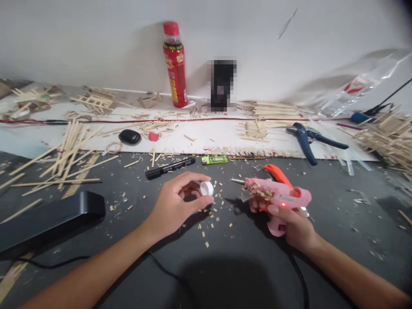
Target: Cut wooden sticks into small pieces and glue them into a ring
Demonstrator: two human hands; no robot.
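Between the thumb and fingers of my left hand (175, 204) is a small white bottle cap (207, 189), held just above the dark table. My right hand (298, 225) grips a pink glue gun (277, 192) by its handle, with a red light lit on its side. The metal nozzle points left toward the cap, a short gap apart. Wood crumbs cling to the gun's front. An orange-handled tool (277, 173) lies behind the gun, partly hidden by it. Small wood bits (203, 234) are scattered on the table below and between my hands.
A black marker (170, 168) and a green lighter (214, 160) lie behind my left hand. Blue-handled cutters (305, 143), a red bottle (175, 68) and wooden sticks (69, 150) stand or lie farther back. A black device (54, 219) sits at left, with a cable running across the table.
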